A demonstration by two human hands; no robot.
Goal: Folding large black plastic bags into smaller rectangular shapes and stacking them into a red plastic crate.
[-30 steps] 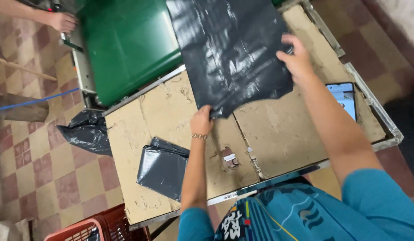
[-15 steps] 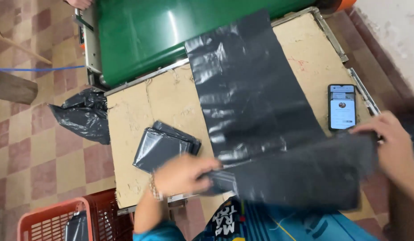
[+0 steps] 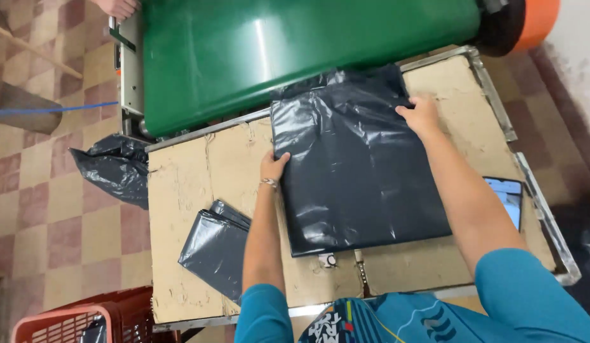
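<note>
Green machine (image 3: 295,57) blocks far edge; left cardboard (image 3: 180,190) free.

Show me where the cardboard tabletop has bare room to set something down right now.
Bare cardboard lies between the table's left edge and the left hand, above the small folded bags. A narrow strip runs along the near edge below the large black bag. The right side is crowded: the right hand, its forearm and the phone.
</note>
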